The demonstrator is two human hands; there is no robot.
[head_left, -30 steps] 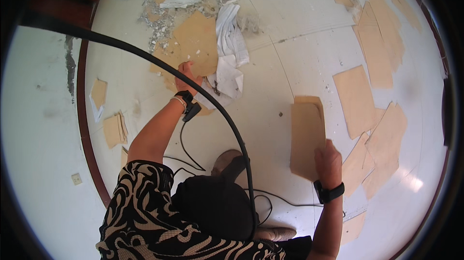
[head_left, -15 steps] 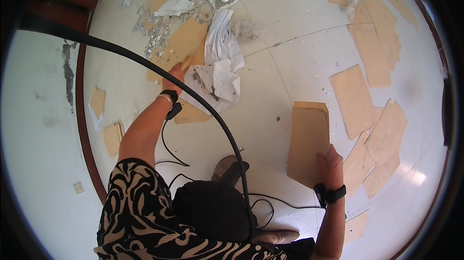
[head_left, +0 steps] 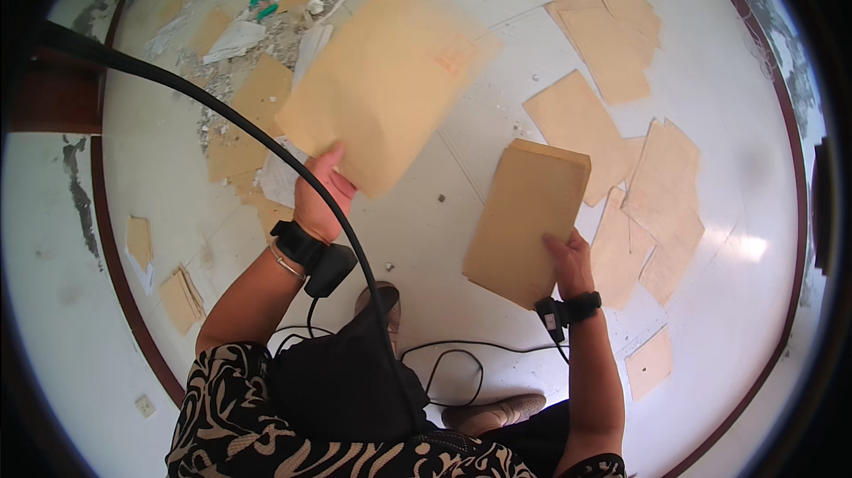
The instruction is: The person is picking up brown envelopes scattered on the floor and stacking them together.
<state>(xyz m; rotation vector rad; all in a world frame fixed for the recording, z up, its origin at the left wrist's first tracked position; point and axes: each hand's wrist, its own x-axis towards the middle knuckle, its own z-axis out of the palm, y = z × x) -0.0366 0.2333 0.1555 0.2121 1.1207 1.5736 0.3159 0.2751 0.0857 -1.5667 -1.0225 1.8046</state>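
My left hand [head_left: 325, 194] pinches the lower edge of a large tan paper envelope [head_left: 382, 79], lifted off the floor and slightly blurred. Its thumb lies on top and the fingers go underneath. A faint reddish print shows near the envelope's right side. On the right, my right hand [head_left: 571, 263] grips a stack of brown envelopes [head_left: 530, 216] by its right edge, thumb across the top face. How many are in that stack I cannot tell. The two held items are apart. Both wrists carry black strapped devices with cables.
More tan envelopes [head_left: 661, 203] lie spread over the floor at the right. Rubble with crumpled white paper [head_left: 235, 40] and other envelopes [head_left: 257, 96] covers the far left. A black cable [head_left: 222, 105] arcs across the view, and further cables [head_left: 479, 347] run by my shoes. Walls border both sides.
My left hand has come up from the rubble with the large envelope. The right hand, still holding its stack, has shifted a little left and up in the view.
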